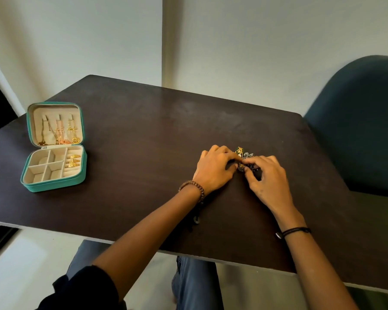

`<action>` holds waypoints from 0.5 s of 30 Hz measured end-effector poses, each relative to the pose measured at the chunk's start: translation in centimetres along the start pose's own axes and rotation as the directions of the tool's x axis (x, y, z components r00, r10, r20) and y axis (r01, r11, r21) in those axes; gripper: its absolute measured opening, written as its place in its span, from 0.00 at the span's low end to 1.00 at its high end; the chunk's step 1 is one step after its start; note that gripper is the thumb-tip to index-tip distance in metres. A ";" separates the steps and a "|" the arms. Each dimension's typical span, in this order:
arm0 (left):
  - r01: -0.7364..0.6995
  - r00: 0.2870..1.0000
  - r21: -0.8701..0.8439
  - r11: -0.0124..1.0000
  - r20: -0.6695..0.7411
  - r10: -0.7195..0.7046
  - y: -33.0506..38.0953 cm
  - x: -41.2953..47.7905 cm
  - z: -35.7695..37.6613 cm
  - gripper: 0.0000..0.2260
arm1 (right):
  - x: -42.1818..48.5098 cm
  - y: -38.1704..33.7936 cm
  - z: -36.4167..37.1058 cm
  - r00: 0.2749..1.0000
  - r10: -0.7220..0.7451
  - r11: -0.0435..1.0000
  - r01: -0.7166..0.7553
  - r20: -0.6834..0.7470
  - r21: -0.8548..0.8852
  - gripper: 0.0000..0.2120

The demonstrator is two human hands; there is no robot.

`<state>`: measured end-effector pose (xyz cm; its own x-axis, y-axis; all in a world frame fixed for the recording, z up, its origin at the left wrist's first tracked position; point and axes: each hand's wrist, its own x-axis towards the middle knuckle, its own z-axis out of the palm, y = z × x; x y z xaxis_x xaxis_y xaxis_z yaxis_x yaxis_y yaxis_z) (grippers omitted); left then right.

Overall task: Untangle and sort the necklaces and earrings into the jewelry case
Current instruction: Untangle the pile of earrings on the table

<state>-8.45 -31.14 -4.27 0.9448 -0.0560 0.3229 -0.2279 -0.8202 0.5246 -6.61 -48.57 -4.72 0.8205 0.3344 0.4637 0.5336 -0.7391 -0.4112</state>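
- Dark worktop (143, 130): your left grip (213, 168) and right grip (269, 177) both pinch the jewelry tangle (244, 155).
- Tease pieces apart gently; the open jewelry case (54, 185) sits well left.

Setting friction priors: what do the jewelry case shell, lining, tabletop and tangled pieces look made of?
Jewelry case shell: probably teal faux leather, smooth, low sheen. Lining: beige velvety fabric, dull and soft-looking. Table: dark brown laminate or wood, matte, faint pale scuffs. Tangle: likely metal, gold and silver glints, green bits; too small to confirm.
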 end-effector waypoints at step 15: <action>-0.011 1.000 -0.028 1.000 -0.008 0.011 -0.7 0.1 0.1 0.11 | 0.0 -0.4 0.2 0.996 0.066 0.991 -0.072 0.059 0.111 0.08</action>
<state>-8.13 -30.66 -4.71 0.9404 -0.0608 0.3346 -0.2450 -0.8034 0.5427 -6.78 -48.18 -4.70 0.8644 0.3190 0.3887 0.4927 -0.6918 -0.5280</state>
